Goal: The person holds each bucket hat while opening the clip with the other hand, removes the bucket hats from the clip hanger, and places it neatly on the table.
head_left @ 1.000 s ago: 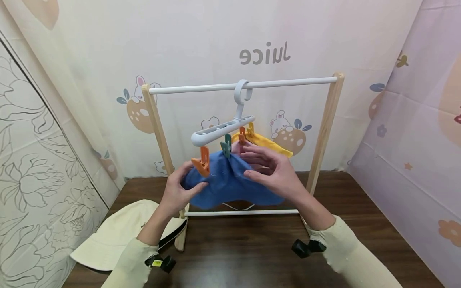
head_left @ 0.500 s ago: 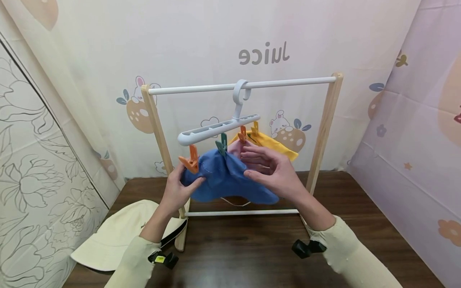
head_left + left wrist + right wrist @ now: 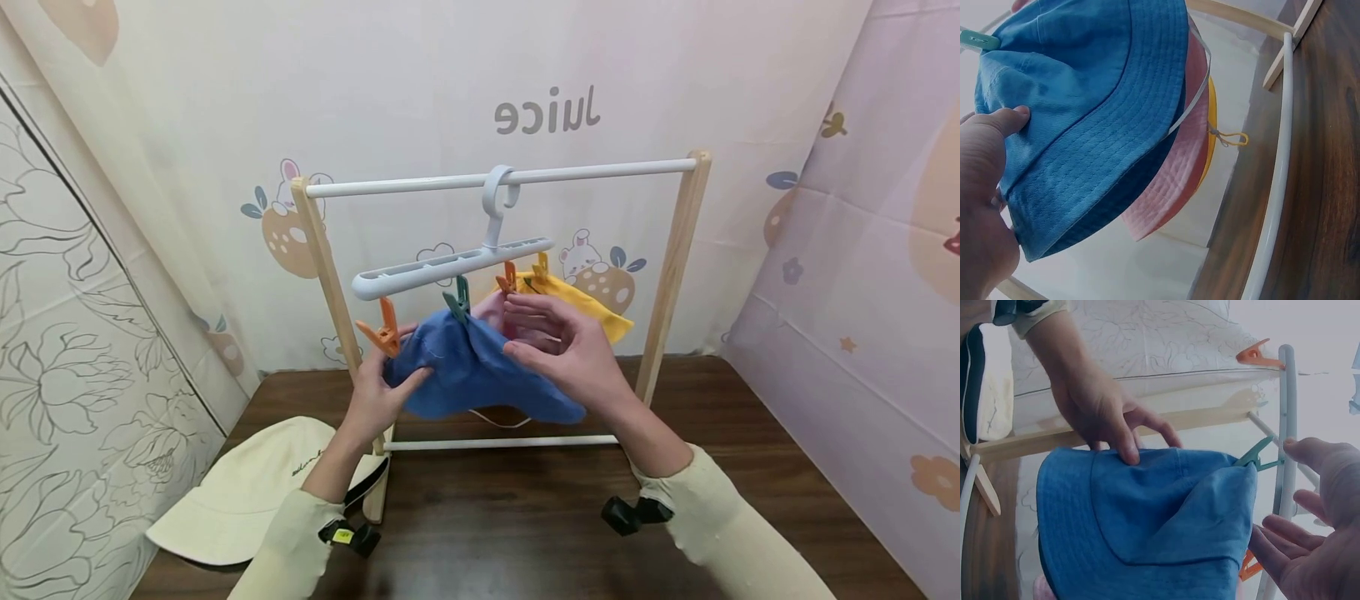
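Observation:
A blue bucket hat (image 3: 480, 367) hangs from a green clip (image 3: 459, 302) on a pale grey clip hanger (image 3: 420, 273). My left hand (image 3: 378, 392) holds the hat's left side, thumb on the outside and fingers hidden behind. Just above that hand, an orange clip (image 3: 386, 333) dangles at the hanger's near end with no cloth in it. Beside the hat's right side is my right hand (image 3: 570, 346), fingers loosely bent and fingertips close to the fabric. In the left wrist view, a pink hat (image 3: 1175, 169) and a yellow hat (image 3: 1212, 119) show behind the blue one.
The hanger hooks over the white top bar (image 3: 600, 172) of a wooden-post rack (image 3: 675, 267) on a dark brown table (image 3: 487, 508). At the left lies a cream bucket hat (image 3: 247, 492), partly behind my left forearm. A printed curtain (image 3: 405, 92) stands behind the rack.
The hanger has turned, its near end swinging left and its far end right. The near orange clip has shifted left, off the front of the blue hat. My hands have barely moved.

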`<move>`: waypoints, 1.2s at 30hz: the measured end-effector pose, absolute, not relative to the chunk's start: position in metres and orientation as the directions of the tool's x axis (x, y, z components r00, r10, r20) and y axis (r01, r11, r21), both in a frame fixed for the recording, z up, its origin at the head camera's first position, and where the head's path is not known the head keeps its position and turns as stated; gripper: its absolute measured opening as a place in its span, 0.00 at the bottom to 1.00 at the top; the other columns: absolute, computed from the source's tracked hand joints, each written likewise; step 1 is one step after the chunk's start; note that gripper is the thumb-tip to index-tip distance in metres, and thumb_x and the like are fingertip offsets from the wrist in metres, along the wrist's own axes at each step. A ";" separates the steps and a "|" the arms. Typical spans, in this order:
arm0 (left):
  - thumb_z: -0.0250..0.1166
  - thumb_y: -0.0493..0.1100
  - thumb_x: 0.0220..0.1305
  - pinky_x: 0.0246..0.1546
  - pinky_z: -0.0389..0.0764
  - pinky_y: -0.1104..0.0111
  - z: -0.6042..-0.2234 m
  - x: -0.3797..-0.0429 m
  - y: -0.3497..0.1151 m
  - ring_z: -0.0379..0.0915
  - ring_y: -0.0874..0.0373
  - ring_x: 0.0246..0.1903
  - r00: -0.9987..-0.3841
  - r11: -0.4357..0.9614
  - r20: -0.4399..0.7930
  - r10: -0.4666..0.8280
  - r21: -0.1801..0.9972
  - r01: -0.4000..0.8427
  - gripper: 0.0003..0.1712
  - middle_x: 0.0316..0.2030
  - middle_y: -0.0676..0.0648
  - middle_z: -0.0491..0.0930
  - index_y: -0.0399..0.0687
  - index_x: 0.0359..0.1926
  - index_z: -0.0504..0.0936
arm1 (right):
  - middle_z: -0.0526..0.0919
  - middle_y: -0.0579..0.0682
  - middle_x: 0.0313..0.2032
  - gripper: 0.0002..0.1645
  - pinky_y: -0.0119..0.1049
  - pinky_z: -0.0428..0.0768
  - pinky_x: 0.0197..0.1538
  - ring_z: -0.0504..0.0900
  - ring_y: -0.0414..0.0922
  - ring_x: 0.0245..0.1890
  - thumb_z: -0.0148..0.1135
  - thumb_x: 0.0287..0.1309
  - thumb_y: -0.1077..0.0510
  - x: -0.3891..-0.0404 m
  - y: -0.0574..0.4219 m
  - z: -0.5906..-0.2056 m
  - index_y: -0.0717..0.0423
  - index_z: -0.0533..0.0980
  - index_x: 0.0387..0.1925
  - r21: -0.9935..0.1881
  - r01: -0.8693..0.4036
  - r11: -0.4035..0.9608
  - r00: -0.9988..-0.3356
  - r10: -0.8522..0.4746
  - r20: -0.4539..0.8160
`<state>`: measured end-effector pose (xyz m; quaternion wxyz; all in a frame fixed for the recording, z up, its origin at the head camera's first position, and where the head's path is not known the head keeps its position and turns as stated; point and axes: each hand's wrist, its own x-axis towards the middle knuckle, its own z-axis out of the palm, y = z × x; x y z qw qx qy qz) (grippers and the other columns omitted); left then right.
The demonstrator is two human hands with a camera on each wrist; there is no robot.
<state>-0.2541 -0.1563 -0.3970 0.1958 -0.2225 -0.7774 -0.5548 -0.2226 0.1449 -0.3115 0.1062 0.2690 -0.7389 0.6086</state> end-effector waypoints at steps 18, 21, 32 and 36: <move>0.75 0.34 0.73 0.73 0.76 0.32 -0.410 -0.261 -0.146 0.80 0.33 0.66 -0.827 0.311 0.553 0.103 0.772 0.554 0.39 0.69 0.32 0.82 0.48 0.80 0.70 | 0.88 0.63 0.68 0.37 0.52 0.88 0.68 0.90 0.68 0.65 0.79 0.66 0.66 -0.223 0.122 -0.291 0.57 0.79 0.75 -0.816 -0.552 0.174 -0.832 -0.180 0.525; 0.75 0.34 0.74 0.72 0.76 0.31 -0.412 -0.260 -0.145 0.80 0.33 0.66 -0.826 0.320 0.554 0.102 0.768 0.555 0.39 0.69 0.32 0.81 0.49 0.80 0.69 | 0.89 0.62 0.68 0.38 0.60 0.87 0.68 0.90 0.66 0.65 0.80 0.66 0.66 -0.222 0.117 -0.289 0.57 0.79 0.75 -0.810 -0.556 0.186 -0.830 -0.174 0.530; 0.72 0.32 0.75 0.65 0.81 0.30 -0.416 -0.259 -0.144 0.82 0.32 0.62 -0.797 0.344 0.591 0.125 0.727 0.594 0.39 0.68 0.31 0.82 0.46 0.80 0.67 | 0.89 0.63 0.66 0.37 0.54 0.90 0.65 0.94 0.60 0.61 0.81 0.66 0.63 -0.221 0.105 -0.286 0.58 0.80 0.74 -0.792 -0.568 0.225 -0.823 -0.158 0.545; 0.73 0.32 0.75 0.65 0.82 0.30 -0.416 -0.257 -0.143 0.83 0.32 0.62 -0.793 0.335 0.593 0.139 0.725 0.601 0.39 0.67 0.31 0.83 0.49 0.80 0.67 | 0.90 0.63 0.64 0.36 0.55 0.90 0.65 0.95 0.60 0.59 0.81 0.65 0.64 -0.223 0.102 -0.287 0.59 0.80 0.73 -0.782 -0.583 0.220 -0.813 -0.156 0.561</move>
